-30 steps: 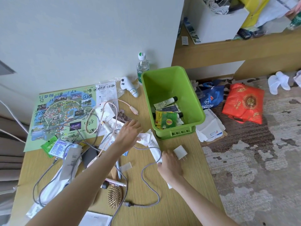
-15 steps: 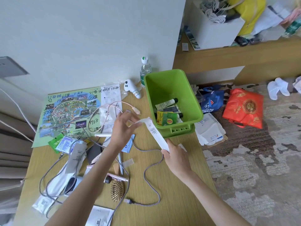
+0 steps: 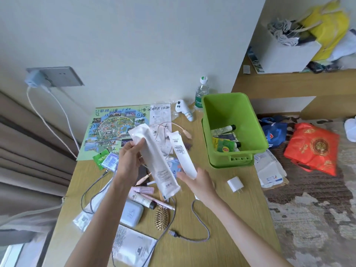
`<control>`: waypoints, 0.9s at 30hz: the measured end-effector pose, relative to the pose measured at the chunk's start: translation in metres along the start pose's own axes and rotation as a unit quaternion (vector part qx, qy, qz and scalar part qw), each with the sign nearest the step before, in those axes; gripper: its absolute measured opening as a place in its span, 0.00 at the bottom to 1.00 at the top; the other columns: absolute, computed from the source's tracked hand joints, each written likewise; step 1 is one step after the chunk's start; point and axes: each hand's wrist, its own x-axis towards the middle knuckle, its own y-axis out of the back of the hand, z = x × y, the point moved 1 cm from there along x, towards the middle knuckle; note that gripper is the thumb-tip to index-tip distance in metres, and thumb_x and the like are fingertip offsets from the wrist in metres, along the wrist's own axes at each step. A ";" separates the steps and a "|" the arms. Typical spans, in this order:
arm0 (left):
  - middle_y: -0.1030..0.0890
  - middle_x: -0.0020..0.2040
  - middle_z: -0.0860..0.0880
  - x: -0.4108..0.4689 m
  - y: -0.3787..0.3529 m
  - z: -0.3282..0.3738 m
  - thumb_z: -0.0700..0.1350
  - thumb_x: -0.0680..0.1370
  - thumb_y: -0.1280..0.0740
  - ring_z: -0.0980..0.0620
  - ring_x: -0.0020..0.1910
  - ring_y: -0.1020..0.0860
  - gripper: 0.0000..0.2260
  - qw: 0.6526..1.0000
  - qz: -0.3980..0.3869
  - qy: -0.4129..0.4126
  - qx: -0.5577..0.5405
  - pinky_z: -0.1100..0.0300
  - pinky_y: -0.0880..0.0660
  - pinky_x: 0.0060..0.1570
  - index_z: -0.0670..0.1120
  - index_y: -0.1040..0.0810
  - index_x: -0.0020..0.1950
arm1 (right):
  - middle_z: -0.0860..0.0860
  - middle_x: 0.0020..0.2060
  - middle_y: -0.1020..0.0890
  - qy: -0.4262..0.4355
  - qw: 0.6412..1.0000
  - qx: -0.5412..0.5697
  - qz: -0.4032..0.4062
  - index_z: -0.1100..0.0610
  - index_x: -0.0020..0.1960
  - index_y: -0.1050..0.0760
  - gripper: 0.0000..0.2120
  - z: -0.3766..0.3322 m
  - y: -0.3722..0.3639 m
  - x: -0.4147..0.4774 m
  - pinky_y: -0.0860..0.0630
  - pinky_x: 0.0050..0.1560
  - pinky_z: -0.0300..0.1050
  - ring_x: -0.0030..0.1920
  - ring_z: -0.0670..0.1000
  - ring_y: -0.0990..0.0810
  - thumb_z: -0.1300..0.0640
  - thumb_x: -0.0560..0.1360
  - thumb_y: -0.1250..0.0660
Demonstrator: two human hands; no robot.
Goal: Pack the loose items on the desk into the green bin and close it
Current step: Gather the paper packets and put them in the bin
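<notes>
The green bin (image 3: 225, 105) stands open at the desk's right edge with a few tubes and a yellow-green Lipton pack (image 3: 224, 146) inside. My left hand (image 3: 131, 160) grips a long white packet (image 3: 154, 160) above the desk's middle. My right hand (image 3: 198, 180) holds the lower end of a narrower white printed packet (image 3: 181, 153), which points up toward the bin. Both packets are lifted off the desk. A white charger plug (image 3: 235, 184) lies on the desk in front of the bin.
On the desk lie a colourful map (image 3: 107, 130), a grey cable (image 3: 200, 222), a hairbrush (image 3: 162, 218), small tubes (image 3: 141, 198), a pale blue case (image 3: 132, 213), sachets, a white controller (image 3: 184, 109) and a water bottle (image 3: 201, 93). A red bag (image 3: 314, 149) lies on the floor at the right.
My left hand has let go of the narrow packet's top and picked up a second, longer white packet. My right hand has raised the narrow packet's lower end.
</notes>
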 end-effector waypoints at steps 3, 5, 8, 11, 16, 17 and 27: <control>0.29 0.27 0.51 -0.015 0.027 -0.002 0.44 0.79 0.33 0.54 0.25 0.30 0.15 0.999 0.044 0.019 -0.005 0.66 0.33 0.24 0.50 0.34 0.35 | 0.41 0.25 0.27 -0.025 0.997 0.039 -0.053 0.61 0.47 0.19 0.13 -0.016 -0.037 0.002 0.36 0.30 0.37 0.26 0.42 0.30 0.52 0.70 0.24; 0.30 0.25 0.50 -0.024 0.045 -0.004 0.44 0.79 0.32 0.54 0.21 0.31 0.15 0.997 0.073 0.024 -0.012 0.68 0.35 0.21 0.49 0.35 0.35 | 0.46 0.28 0.25 -0.059 0.989 0.077 -0.108 0.64 0.39 0.22 0.15 -0.023 -0.062 0.000 0.33 0.34 0.39 0.30 0.45 0.27 0.52 0.68 0.23; 0.33 0.24 0.53 -0.033 0.076 -0.010 0.43 0.78 0.32 0.56 0.21 0.35 0.17 0.988 0.150 0.018 -0.026 0.68 0.39 0.21 0.49 0.36 0.35 | 0.52 0.30 0.31 -0.084 0.982 0.034 -0.163 0.66 0.36 0.27 0.22 -0.030 -0.097 -0.007 0.39 0.36 0.44 0.32 0.48 0.32 0.49 0.66 0.21; 0.39 0.27 0.54 -0.043 0.105 -0.017 0.46 0.79 0.32 0.57 0.23 0.41 0.17 0.980 0.192 0.019 -0.037 0.62 0.44 0.25 0.50 0.38 0.36 | 0.52 0.33 0.34 -0.089 0.979 0.010 -0.185 0.60 0.36 0.30 0.20 -0.033 -0.128 -0.015 0.40 0.36 0.43 0.33 0.48 0.34 0.50 0.67 0.22; 0.28 0.23 0.57 -0.070 0.146 -0.020 0.45 0.78 0.31 0.61 0.20 0.30 0.10 0.991 0.131 -0.003 -0.007 0.68 0.34 0.21 0.47 0.28 0.38 | 0.47 0.27 0.31 -0.090 0.975 0.017 -0.203 0.61 0.31 0.28 0.23 -0.038 -0.175 -0.033 0.37 0.30 0.37 0.29 0.44 0.32 0.45 0.65 0.23; 0.24 0.25 0.55 -0.073 0.156 -0.018 0.44 0.78 0.32 0.59 0.21 0.26 0.08 0.992 0.127 -0.014 -0.007 0.68 0.31 0.23 0.44 0.25 0.41 | 0.53 0.29 0.29 -0.085 0.975 0.024 -0.206 0.69 0.36 0.26 0.29 -0.037 -0.182 -0.036 0.37 0.35 0.40 0.32 0.47 0.30 0.41 0.65 0.24; 0.20 0.43 0.45 -0.059 0.258 -0.047 0.54 0.77 0.34 0.40 0.39 0.18 0.19 0.930 0.182 -0.001 0.319 0.47 0.21 0.40 0.45 0.30 0.62 | 0.49 0.48 0.23 0.034 0.891 -0.425 -0.155 0.54 0.53 0.27 0.19 0.015 -0.213 -0.080 0.27 0.42 0.44 0.49 0.52 0.22 0.42 0.71 0.29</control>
